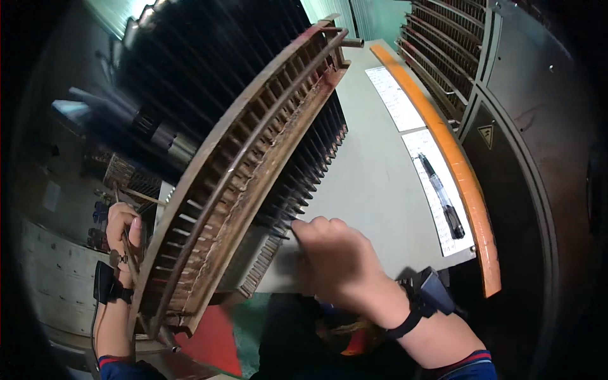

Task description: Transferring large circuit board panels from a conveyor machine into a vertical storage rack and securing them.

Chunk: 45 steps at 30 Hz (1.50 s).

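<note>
A long rusty metal rack leans diagonally across the middle, its frame lined with narrow slots. Rows of black rods run through it, and their pointed ends stick out on the right side. My right hand is closed beside the lowest rod ends, knuckles up and slightly blurred. Its fingertips are hidden, so what they grip cannot be made out. Left of the rack, my left hand is curled round a thin metal rod beside the frame. Below the rack's right edge sits a row of short grey metal pieces.
On the pale table lie two written paper sheets and a black pen, along an orange curved edge strip. A grey metal cabinet stands at the right. More racks stand behind.
</note>
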Tool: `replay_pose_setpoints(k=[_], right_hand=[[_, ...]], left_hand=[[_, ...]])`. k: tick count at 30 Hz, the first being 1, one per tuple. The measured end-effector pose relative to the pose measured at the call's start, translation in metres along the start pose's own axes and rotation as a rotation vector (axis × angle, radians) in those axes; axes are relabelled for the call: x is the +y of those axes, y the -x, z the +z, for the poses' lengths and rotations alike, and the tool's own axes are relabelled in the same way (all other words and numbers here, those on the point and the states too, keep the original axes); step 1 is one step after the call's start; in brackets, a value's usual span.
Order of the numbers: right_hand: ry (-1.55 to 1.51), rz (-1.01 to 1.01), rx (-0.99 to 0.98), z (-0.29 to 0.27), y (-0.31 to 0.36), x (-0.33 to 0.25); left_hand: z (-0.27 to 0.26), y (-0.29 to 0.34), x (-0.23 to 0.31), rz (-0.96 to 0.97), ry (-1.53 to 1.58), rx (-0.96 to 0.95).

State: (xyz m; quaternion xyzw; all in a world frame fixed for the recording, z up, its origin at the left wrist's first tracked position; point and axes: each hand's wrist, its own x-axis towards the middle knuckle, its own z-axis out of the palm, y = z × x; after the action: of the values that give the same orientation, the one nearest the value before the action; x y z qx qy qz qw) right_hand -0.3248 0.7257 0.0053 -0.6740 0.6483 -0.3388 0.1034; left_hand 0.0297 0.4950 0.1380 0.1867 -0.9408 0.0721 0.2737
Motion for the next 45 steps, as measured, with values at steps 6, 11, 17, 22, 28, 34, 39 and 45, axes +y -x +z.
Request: replay_pose_setpoints(k=[6,11,17,22,28,34,39,45], right_hand=[[-0.026,-0.012,0.243,0.008,-0.003,-0.007],[0.097,0.035,0.229,0.016,-0.010,-0.018],[0.209,0.036,0.261,0.022,-0.011,-0.024],[0.243,0.072,0.294,0.032,-0.014,-0.030],[0.297,0.131,0.314,0.039,-0.014,-0.035],[-0.437,0.173,0.340,0.004,0.028,-0.027],[-0.597,0.498,0.212,-0.022,0.206,-0.007],[0.010,1.087,0.037,0.110,0.574,0.157]], left_hand=[[0.003,-0.003,0.019,-0.072,-0.021,0.099],[0.006,-0.007,0.028,-0.076,-0.019,0.142],[0.004,0.000,0.023,-0.068,0.019,0.174],[0.003,-0.001,0.023,-0.066,0.012,0.157],[0.000,0.000,0.024,-0.062,0.006,0.153],[-0.007,-0.002,0.018,-0.033,0.032,0.035],[-0.034,0.000,0.013,0.046,0.028,-0.109],[-0.018,-0.007,0.006,0.072,0.163,-0.060]])
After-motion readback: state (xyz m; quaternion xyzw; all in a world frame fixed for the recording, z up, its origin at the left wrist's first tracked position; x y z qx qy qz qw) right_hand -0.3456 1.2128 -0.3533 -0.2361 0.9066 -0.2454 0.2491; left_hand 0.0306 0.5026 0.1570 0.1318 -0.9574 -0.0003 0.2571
